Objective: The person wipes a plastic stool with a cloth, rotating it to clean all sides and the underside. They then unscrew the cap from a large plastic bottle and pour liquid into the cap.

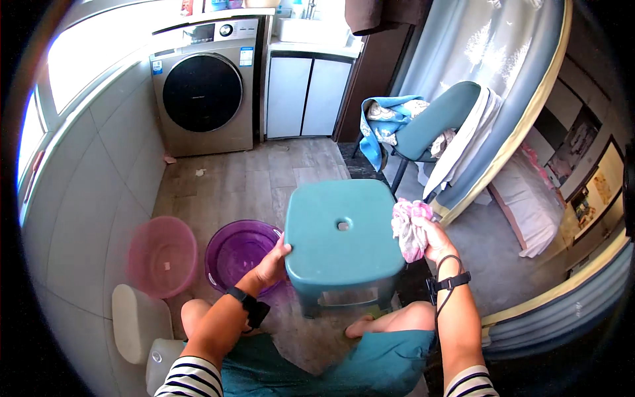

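A teal plastic stool (337, 248) with a small hole in its seat stands upright in front of me. My left hand (272, 263) grips its left edge, the fingers partly hidden against the side. In my right hand (433, 239) is a bunched pink and white cloth (411, 228), held just beside the right edge of the seat. I cannot tell whether the cloth touches the stool.
A purple basin (221, 255) and a pink basin (155, 251) sit on the floor at left, near a white lidded bin (135, 324). A washing machine (205, 92) stands at the back. A chair (440, 122) draped with clothes and a curtain (529, 126) are at right.
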The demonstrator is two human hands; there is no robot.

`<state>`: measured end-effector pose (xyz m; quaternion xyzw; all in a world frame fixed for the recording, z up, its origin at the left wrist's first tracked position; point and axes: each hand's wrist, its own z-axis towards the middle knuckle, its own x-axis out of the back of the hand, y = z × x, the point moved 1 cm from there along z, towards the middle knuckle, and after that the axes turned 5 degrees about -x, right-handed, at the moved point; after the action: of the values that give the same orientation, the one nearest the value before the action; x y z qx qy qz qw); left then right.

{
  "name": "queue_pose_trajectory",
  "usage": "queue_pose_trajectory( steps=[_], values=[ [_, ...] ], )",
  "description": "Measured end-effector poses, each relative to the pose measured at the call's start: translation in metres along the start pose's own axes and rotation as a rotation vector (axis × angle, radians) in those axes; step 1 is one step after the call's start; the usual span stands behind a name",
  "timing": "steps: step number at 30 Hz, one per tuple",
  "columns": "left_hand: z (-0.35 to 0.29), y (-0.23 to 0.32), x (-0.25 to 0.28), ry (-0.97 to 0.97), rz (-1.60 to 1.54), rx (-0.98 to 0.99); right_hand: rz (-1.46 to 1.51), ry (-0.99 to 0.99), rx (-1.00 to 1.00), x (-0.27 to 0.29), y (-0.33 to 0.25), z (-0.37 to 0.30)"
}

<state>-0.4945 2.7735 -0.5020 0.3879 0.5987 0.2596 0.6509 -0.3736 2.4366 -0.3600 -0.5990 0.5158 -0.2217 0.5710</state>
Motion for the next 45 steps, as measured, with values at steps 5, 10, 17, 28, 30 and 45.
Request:
queue_pose_trajectory(
  steps=[5, 10, 17, 28, 30, 45],
  values=[
    [-0.014, 0.023, -0.001, 0.110, 0.040, 0.076, -0.096, -0.028, 0.013, -0.016, 0.000, -0.002],
    [-0.031, 0.056, 0.026, 0.446, 0.179, 0.199, -0.205, -0.237, 0.160, -0.073, 0.005, 0.005],
    [-0.029, 0.080, 0.032, 0.398, 0.626, 0.044, -0.132, -0.172, 0.155, -0.081, 0.031, 0.027],
    [-0.030, 0.084, 0.042, 0.511, 0.611, 0.102, -0.133, 0.113, -0.344, -0.032, 0.102, 0.031],
    [-0.030, 0.082, 0.042, 0.503, 0.575, 0.109, -0.070, 0.131, -0.350, -0.028, 0.104, 0.026],
    [-0.017, 0.069, 0.011, 0.227, 0.435, -0.071, 0.412, 0.107, 0.027, -0.031, 0.050, 0.003]
  ],
)
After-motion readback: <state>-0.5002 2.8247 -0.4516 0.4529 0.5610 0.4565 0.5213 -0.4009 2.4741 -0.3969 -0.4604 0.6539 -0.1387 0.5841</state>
